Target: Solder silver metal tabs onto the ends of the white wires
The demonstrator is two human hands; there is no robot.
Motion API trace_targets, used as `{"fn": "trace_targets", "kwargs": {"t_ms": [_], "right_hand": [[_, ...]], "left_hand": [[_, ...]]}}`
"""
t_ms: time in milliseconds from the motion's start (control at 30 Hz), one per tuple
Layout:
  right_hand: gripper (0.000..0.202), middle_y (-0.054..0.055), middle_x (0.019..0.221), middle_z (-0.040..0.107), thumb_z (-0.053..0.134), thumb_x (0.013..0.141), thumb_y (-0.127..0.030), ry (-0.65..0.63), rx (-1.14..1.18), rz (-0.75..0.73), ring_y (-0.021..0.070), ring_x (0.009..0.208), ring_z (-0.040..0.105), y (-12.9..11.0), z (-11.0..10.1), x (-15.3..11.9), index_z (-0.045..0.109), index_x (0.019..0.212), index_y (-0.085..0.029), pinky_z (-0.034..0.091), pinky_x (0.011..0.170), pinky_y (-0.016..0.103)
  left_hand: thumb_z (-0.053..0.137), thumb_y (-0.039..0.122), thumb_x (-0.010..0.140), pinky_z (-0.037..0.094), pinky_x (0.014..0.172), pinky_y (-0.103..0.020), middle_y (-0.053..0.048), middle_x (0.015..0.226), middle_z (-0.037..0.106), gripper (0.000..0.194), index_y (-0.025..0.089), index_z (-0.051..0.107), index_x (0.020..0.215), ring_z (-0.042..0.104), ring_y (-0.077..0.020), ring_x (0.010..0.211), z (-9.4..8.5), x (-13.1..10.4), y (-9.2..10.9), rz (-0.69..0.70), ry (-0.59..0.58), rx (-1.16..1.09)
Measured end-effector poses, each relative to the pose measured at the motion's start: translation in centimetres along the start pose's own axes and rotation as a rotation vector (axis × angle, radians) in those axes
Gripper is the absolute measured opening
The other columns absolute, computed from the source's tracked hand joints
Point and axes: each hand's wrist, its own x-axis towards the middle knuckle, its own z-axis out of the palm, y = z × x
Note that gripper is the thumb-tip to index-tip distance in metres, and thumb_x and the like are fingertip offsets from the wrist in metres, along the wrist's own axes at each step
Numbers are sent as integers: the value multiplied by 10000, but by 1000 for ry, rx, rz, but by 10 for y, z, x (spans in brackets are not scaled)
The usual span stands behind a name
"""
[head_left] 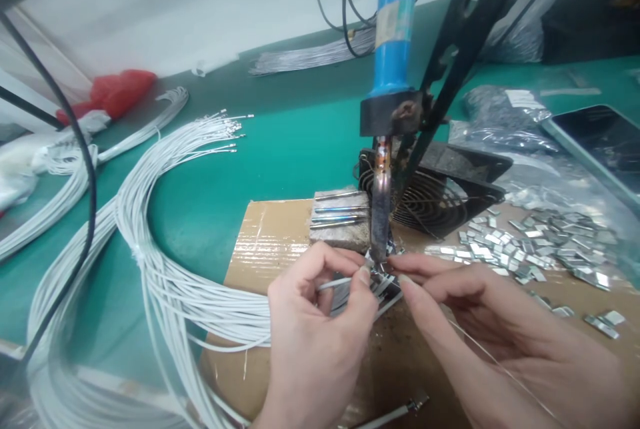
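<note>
My left hand (320, 329) pinches the end of a white cable (333, 283) between thumb and forefinger. A blue-handled soldering iron (395, 56) is clamped upright, its tip pointing down between my fingertips. With thumb and forefinger, my right hand (495, 322) grips a thin solder wire (493, 354), which trails off below the hand. Both hands' fingertips nearly meet at the iron's tip, and the small joint there is partly hidden. Behind my left wrist runs a thick bundle of white cables (210, 299), several of their ends lying under the fingers.
A grey block (337, 232) with metal rods stands left of the iron, and a black fan (425, 199) behind it. Small metal pieces (520, 242) lie scattered at right on cardboard (267, 232). A phone (600, 149) rests on plastic bags. A black cord (91, 182) crosses the left side.
</note>
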Motion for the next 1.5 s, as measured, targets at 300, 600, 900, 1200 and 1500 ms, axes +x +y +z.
{"fn": "trace_targets", "kwargs": {"t_ms": [300, 600, 900, 1200, 1500], "right_hand": [[136, 8, 1051, 838, 786, 861, -320, 14, -60, -8, 187, 906, 829, 2, -2, -3, 707, 762, -271, 642, 826, 175], [141, -22, 1017, 833, 788, 869, -312, 25, -50, -25, 159, 889, 825, 5, -2, -5, 693, 769, -281, 634, 850, 161], [114, -36, 1057, 816, 763, 896, -301, 3, -79, -34, 148, 954, 808, 6, -1, -6, 685, 813, -301, 617, 890, 151], [84, -38, 1030, 821, 770, 890, -315, 37, -125, -76, 141, 968, 808, 5, -1, -8, 713, 829, -311, 603, 894, 129], [115, -35, 1011, 831, 753, 899, -327, 43, -163, -87, 140, 931, 818, 5, -2, -6, 702, 798, -304, 604, 868, 116]], "left_hand": [[722, 85, 789, 506, 605, -157, 35, 747, 752, 202, 214, 643, 654, 696, -110, 716, 1, -1, 1, -2, 1, 5], [731, 90, 768, 507, 584, -186, 14, 737, 755, 191, 211, 656, 641, 700, -134, 698, 2, -3, 3, 9, 33, -5], [718, 102, 787, 506, 602, -176, 23, 762, 754, 184, 219, 665, 655, 701, -126, 727, 1, -3, 1, 13, 16, 15], [727, 87, 768, 492, 585, -170, 35, 744, 750, 192, 218, 657, 646, 690, -115, 702, 2, -5, 3, 6, 28, 2], [732, 104, 767, 497, 579, -190, 22, 747, 751, 179, 214, 661, 644, 694, -130, 693, 4, -5, 3, 1, 34, 4]]}}
